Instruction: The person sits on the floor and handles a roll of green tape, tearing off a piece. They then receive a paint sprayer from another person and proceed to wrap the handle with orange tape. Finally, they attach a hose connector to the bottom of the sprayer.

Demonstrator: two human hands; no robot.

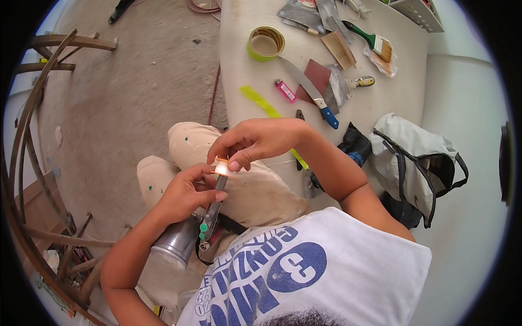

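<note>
My left hand [185,191] is closed around the dark grey handle of a spray gun [210,214], its thumb pressed along the side. The gun has green knobs and rests against my lap, beside a silver cylindrical cup [176,243]. Right at the tip of the handle, my right hand [255,144] pinches a small white roll with orange rims [221,167], which looks like thread seal tape. Fingers of both hands meet around this roll. Whether any tape is wound on the handle's end cannot be made out.
On the pale table lie a green tape roll [266,43], a blue-handled knife [312,89], a pink lighter [285,91], a scraper [348,84], sandpaper [314,81] and a green-handled brush [375,41]. A grey bag [416,157] sits at right; curved wooden frames [32,130] stand at left.
</note>
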